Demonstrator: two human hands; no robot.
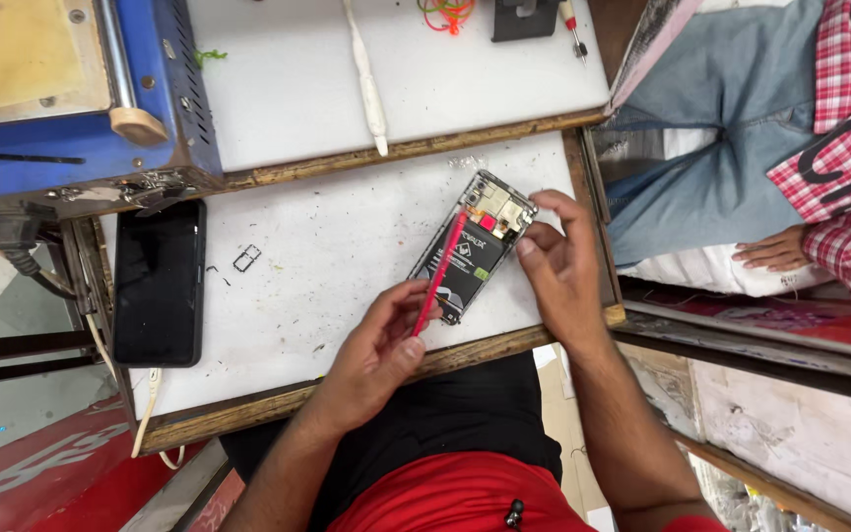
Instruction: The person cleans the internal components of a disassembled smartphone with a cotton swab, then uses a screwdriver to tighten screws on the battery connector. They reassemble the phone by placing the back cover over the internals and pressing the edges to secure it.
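Left hand (378, 347) pinches red tool (442, 269); right hand (561, 264) steadies opened phone (473, 246) (black battery).

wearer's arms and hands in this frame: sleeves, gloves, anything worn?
Both forearms are bare from the bottom of the frame up to the wrist, with no sleeve in sight. The left hand and right hand wear no gloves. No watch, ring, band or strap shows on either one. Nails are short and plain. Below the arms, a red garment sits over black fabric.
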